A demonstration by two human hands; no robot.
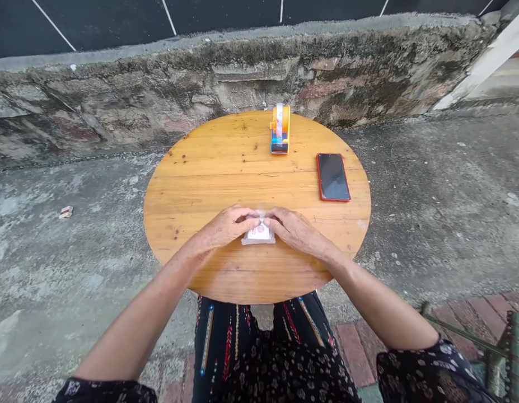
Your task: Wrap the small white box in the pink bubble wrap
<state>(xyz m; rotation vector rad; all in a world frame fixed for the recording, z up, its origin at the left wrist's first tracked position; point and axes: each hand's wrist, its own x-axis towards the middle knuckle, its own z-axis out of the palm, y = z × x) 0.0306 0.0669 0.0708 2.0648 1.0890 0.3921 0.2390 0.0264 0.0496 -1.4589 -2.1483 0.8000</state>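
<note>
A small flat white packet (258, 234) in clear plastic wrap, with pinkish-red print, lies on the wooden table near its front. My left hand (236, 221) pinches the upper left part of the wrap, thumb and fingers closed. From the other side my right hand (286, 221) grips the upper right part in the same way, and the two hands' fingertips almost meet. The near end of the packet shows uncovered between my hands; its far end is partly hidden by my fingers.
An orange and blue tape dispenser (280, 130) with a roll of tape stands at the table's far side. To the right lies a phone (333, 177) in a red case. The round wooden table (209, 162) stands close to a stone wall (158, 101). A small crumpled pack (66, 212) lies on the ground at left.
</note>
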